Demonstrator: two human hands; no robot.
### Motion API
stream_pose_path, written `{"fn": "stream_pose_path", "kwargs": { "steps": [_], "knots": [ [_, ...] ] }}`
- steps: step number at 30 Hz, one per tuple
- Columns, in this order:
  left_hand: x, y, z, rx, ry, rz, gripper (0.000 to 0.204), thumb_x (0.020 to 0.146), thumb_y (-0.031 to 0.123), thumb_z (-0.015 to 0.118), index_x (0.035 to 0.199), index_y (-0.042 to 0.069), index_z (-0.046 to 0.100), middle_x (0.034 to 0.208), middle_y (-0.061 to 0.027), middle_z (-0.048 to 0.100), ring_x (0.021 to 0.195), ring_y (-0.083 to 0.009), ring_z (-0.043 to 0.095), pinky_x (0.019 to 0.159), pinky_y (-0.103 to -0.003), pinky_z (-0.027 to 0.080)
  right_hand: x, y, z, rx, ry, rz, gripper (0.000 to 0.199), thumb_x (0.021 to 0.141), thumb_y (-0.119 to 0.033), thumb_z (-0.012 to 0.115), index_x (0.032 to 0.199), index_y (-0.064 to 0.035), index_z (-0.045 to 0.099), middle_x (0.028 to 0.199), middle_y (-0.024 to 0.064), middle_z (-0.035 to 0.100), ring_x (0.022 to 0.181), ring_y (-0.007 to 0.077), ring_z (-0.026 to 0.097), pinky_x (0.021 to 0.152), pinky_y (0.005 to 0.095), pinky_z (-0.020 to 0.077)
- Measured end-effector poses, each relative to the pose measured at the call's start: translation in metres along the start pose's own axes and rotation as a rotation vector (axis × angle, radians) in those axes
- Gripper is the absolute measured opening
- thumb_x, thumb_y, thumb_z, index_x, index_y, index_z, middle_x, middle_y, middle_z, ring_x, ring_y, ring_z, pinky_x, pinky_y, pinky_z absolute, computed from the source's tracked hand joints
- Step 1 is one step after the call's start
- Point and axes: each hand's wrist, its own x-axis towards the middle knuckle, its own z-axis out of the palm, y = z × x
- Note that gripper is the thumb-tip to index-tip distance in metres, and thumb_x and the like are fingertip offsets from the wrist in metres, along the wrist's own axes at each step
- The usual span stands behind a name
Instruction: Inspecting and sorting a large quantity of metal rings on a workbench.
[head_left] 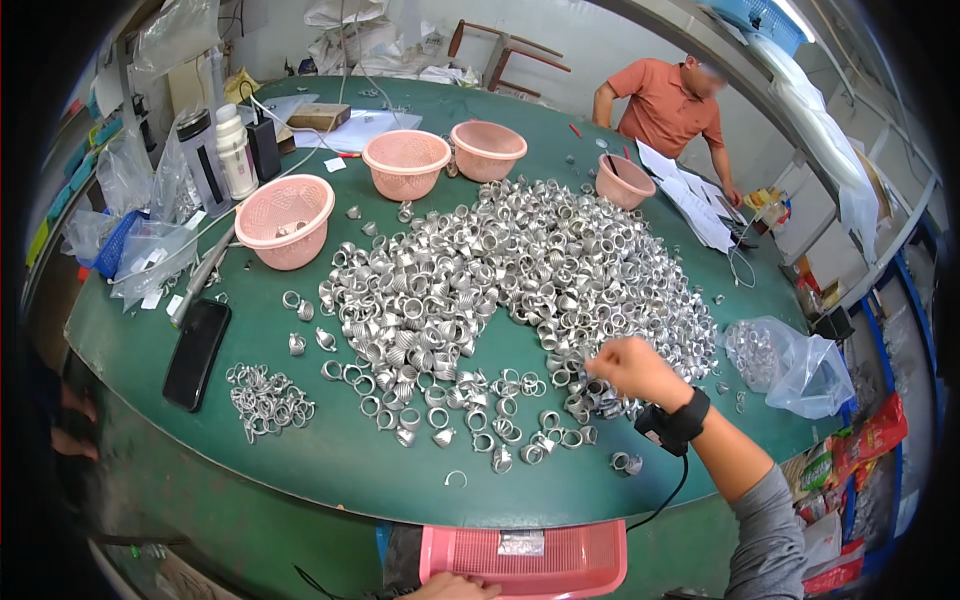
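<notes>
Here the right hand (640, 372) closes on metal rings (600, 385) at the pile's (520, 270) edge; the left hand (455, 587), grip hidden, touches a pink basket (570, 565) holding a few rings.

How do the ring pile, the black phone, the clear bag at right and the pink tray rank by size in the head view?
1. Ring pile, by far the largest.
2. Pink tray, though it sits nearest the camera and is cut off.
3 and 4. Clear bag and black phone look alike; not ranked.

Right hand (632, 370) reaches into silver metal rings (520, 270) on green table (330, 470).
</notes>
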Motion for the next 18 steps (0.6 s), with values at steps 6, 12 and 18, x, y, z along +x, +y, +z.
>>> {"fn": "stream_pose_path", "kwargs": {
  "steps": [6, 12, 18],
  "knots": [
    [0.003, 0.002, 0.009, 0.04, -0.01, -0.007, 0.025, 0.066, 0.007, 0.043, 0.089, 0.001, 0.05, 0.071, -0.0158, 0.055, 0.057, -0.0274, 0.056, 0.047, -0.039, 0.043, 0.005, -0.004, -0.008, 0.018, -0.025, 0.047, 0.023, 0.078, -0.024, 0.052, 0.071, -0.0015, 0.055, 0.054, 0.0025, 0.051, 0.044, 0.0082, 0.046, 0.042, 0.022, 0.0382],
    [-0.004, 0.012, -0.014, 0.044, -0.056, -0.019, 0.02, 0.071, 0.006, 0.041, 0.086, 0.0, 0.05, 0.069, -0.0155, 0.056, 0.055, -0.0267, 0.056, 0.047, -0.039, 0.042, 0.001, 0.005, -0.002, -0.126, -0.31, -0.099, 0.026, 0.077, -0.025, 0.053, 0.07, 0.0003, 0.054, 0.046, 0.0024, 0.047, 0.047, 0.0089, 0.046, 0.046, 0.0235, 0.0377],
    [-0.014, 0.007, -0.022, -0.037, -0.122, -0.077, 0.019, 0.071, 0.012, 0.047, 0.087, 0.001, 0.05, 0.08, -0.0179, 0.054, 0.066, -0.0301, 0.055, 0.056, -0.039, 0.043, 0.012, 0.004, 0.01, 0.021, 0.048, -0.051, 0.034, 0.074, -0.032, 0.055, 0.069, 0.0024, 0.054, 0.054, 0.0132, 0.052, 0.048, 0.0207, 0.048, 0.052, 0.0315, 0.0417]
  ]
}}
